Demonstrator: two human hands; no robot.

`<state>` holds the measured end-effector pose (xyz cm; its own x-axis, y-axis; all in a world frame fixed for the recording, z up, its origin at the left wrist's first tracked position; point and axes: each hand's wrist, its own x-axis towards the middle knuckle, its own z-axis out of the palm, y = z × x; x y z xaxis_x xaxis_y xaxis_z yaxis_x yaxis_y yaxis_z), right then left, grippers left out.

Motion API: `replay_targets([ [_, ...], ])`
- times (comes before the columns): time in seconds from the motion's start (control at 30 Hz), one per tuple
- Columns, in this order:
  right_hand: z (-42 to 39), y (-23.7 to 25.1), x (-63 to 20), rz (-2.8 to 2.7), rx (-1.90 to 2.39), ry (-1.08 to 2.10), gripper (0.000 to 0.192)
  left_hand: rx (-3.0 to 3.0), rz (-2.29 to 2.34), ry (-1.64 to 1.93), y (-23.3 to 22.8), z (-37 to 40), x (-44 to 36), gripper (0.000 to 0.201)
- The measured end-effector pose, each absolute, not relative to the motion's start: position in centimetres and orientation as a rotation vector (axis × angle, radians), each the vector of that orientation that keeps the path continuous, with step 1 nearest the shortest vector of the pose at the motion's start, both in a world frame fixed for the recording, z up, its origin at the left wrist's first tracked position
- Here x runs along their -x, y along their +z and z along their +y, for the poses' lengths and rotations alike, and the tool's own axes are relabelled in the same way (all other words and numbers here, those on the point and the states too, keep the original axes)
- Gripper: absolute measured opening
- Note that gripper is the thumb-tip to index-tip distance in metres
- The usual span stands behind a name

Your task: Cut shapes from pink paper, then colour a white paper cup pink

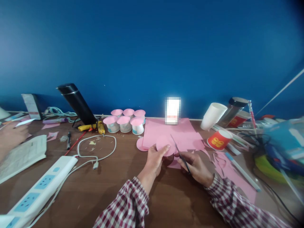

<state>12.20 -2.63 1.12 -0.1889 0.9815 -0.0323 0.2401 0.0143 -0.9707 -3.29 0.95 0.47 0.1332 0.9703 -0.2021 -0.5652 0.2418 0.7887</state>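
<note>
Seen from a head-worn camera looking down at a brown wooden table (106,190) against a deep blue wall, a person in a red-and-white checked shirt works with both bare hands. The left hand (155,158) pinches a round pink paper disc (163,144) by its lower edge, thumb on top, lifting it just clear of the table, apparently so that its rim faces the blades. The right hand (194,164) is closed around the handles of dark scissors (180,153), whose slim blades point up and away to meet the disc's right edge. Just behind the hands lies a stack of pink paper sheets (171,131), close enough to draw from, and pink offcuts (228,167) are scattered to the right beside a red paper cup (219,139) and a white cup (212,115) (this one tilted). Six small cups with pink tops (124,122) stand grouped to the left of the sheets, well apart from the cutting. Further left are a yellow glue gun (93,127), a white power strip (45,185) with its cable, and another person's hand (11,136) at the frame edge.
</note>
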Motion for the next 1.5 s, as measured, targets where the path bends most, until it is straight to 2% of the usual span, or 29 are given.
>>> replay_targets([
  [0.37, -2.72, 1.42, -11.99, -1.512, 1.311, 1.228, 0.043, -0.627, 0.786, 1.217, 0.33, 0.89, 3.32, 0.031],
  [0.7, -2.84, 1.61, -12.05, -1.559, 1.347, 1.184, 0.042, -0.615, 0.816, 1.226, 0.34, 0.99, 3.34, 0.039],
  [1.5, -2.80, 1.48, -12.14, -1.596, 1.361, 1.157, 0.042, -0.609, 0.845, 1.256, 0.41, 1.10, 3.28, 0.034],
])
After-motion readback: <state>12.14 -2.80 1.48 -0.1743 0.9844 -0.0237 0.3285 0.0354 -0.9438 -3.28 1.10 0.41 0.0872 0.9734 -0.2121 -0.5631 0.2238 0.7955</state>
